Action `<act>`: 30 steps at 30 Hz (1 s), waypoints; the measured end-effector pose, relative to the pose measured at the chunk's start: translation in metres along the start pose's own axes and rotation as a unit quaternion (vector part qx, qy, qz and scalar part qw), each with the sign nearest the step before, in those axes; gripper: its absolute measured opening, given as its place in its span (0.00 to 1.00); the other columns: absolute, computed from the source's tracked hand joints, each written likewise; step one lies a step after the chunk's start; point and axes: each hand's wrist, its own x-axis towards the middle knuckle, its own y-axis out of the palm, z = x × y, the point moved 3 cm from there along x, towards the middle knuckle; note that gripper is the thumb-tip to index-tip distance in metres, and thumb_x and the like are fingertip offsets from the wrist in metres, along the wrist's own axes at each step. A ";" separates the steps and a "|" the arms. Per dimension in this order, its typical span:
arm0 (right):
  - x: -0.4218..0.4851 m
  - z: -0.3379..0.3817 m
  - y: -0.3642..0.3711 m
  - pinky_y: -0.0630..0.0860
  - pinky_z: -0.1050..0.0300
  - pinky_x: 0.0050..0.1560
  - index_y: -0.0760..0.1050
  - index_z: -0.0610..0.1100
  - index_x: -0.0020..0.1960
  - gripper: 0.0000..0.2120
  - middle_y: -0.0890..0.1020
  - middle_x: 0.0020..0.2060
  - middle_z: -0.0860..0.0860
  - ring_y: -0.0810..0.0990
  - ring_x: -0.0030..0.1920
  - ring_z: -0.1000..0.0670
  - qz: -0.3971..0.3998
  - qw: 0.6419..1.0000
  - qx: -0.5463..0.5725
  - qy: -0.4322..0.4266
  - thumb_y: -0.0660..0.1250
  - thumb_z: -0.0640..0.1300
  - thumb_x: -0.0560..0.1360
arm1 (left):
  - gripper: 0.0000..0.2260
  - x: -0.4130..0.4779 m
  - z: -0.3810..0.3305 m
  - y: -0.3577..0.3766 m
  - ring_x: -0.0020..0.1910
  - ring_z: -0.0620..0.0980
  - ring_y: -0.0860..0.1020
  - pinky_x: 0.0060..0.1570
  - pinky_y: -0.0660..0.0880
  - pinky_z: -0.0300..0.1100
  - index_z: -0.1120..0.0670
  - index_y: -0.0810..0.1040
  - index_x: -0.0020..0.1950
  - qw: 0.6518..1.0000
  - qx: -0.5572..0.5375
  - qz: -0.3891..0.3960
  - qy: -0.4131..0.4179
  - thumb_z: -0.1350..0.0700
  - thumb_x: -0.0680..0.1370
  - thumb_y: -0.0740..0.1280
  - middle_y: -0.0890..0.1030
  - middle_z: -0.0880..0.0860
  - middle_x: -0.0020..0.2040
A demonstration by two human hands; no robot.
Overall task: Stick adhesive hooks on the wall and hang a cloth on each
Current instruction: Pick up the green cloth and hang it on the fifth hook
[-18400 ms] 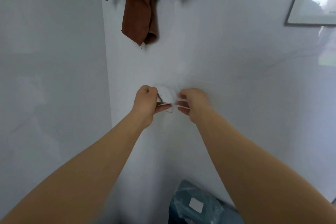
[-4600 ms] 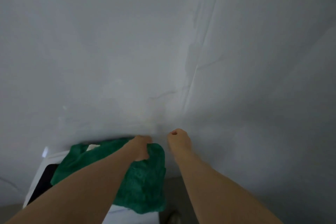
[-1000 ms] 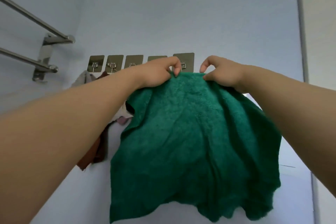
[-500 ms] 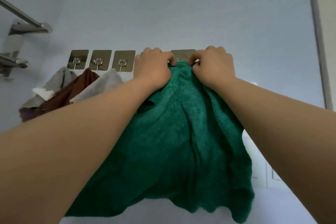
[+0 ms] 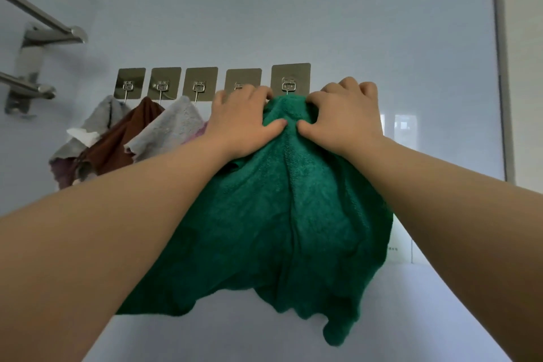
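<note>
Several square metallic adhesive hooks run in a row across the pale wall. A green cloth (image 5: 282,214) is bunched at its top right under the rightmost hook (image 5: 290,81) and hangs down in folds. My left hand (image 5: 241,123) grips the cloth's top on the left, partly covering the fourth hook (image 5: 242,79). My right hand (image 5: 343,117) grips the top on the right. Grey (image 5: 100,123), brown (image 5: 123,138) and light grey (image 5: 173,129) cloths hang from the three left hooks; a pink cloth (image 5: 197,134) peeks out beside my left wrist.
A metal towel rail (image 5: 38,35) with its bracket juts from the wall at the upper left. A vertical frame edge (image 5: 504,97) runs down the right side. A white ledge lies below the cloth.
My hands have pressed the green cloth's top up against the rightmost hook and closed in on it. The view has shifted slightly, so the hooks appear lower and nearer.
</note>
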 end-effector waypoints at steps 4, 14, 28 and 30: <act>-0.015 0.004 -0.005 0.59 0.50 0.58 0.73 0.45 0.54 0.20 0.80 0.48 0.48 0.69 0.59 0.45 -0.009 0.999 0.025 0.026 0.61 0.60 0.71 | 0.27 -0.019 -0.002 0.002 0.73 0.51 0.60 0.71 0.47 0.62 0.51 0.63 0.65 0.998 -0.019 0.019 -0.048 0.38 0.73 0.62 0.68 0.51 0.68; -0.045 0.013 0.010 0.68 0.50 0.54 0.70 0.36 0.58 0.14 0.65 0.65 0.40 0.66 0.61 0.39 0.040 0.995 0.084 0.047 0.60 0.31 0.72 | 0.29 -0.051 0.004 0.006 0.74 0.55 0.51 0.67 0.61 0.61 0.49 0.57 0.74 0.995 0.031 0.059 -0.067 0.44 0.76 0.63 0.52 0.48 0.75; -0.010 -0.011 -0.008 0.70 0.51 0.52 0.73 0.47 0.41 0.04 0.76 0.39 0.48 0.74 0.47 0.45 0.077 0.904 0.377 0.186 0.63 0.47 0.71 | 0.12 -0.001 -0.006 -0.036 0.53 0.49 0.72 0.51 0.67 0.35 0.53 0.73 0.57 0.955 -0.244 -0.128 -0.105 0.62 0.75 0.65 0.72 0.48 0.50; -0.008 -0.012 -0.010 0.68 0.55 0.40 0.70 0.45 0.35 0.15 0.74 0.34 0.47 0.72 0.35 0.48 0.123 0.789 0.551 0.243 0.59 0.52 0.76 | 0.07 0.006 -0.010 -0.041 0.51 0.48 0.74 0.51 0.70 0.38 0.49 0.75 0.48 0.943 -0.290 -0.131 -0.098 0.61 0.75 0.66 0.75 0.45 0.45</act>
